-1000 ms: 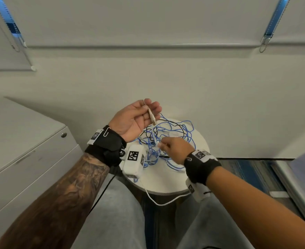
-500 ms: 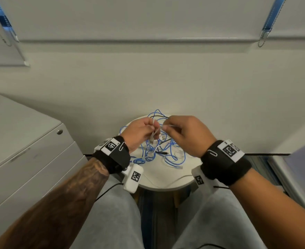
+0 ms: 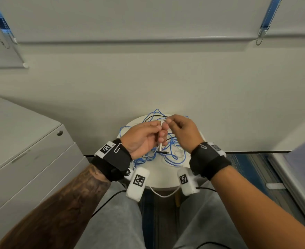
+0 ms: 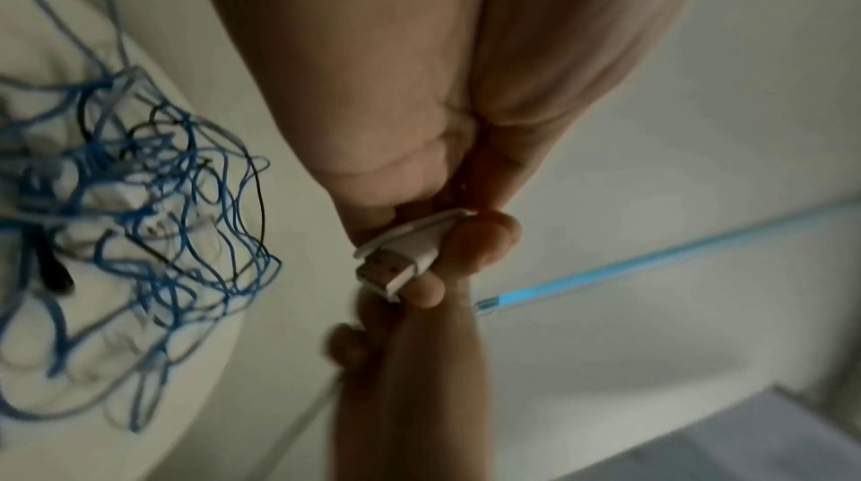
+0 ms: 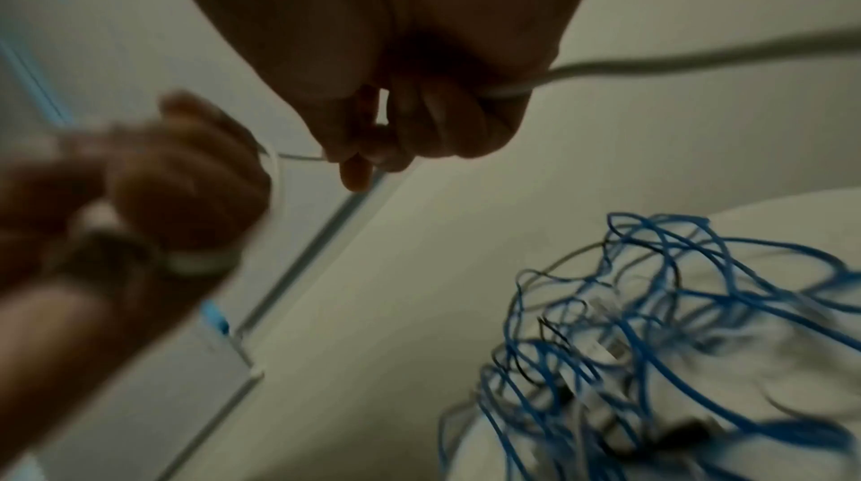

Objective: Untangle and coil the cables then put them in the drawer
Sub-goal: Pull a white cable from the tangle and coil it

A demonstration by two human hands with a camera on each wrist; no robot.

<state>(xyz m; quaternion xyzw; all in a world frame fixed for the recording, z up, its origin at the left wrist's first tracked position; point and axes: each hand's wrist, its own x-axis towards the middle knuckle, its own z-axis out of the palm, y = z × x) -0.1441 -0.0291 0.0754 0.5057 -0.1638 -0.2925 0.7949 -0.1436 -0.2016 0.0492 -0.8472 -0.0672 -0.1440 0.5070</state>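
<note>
Your left hand (image 3: 142, 139) grips the thin white plug cable (image 4: 400, 260); your right hand (image 3: 181, 131) pinches its cord above the round white table (image 3: 166, 178).

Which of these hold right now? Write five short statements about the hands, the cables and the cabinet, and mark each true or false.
1. The left hand holds a white USB plug. True.
2. The right hand rests flat on the round table. False: it is raised, pinching the white cable.
3. The blue cable lies coiled in the drawer. False: it is a loose tangle on the table.
4. A black cable is mixed into the tangle. True.
5. The cabinet drawers stand open. False: they are closed.
</note>
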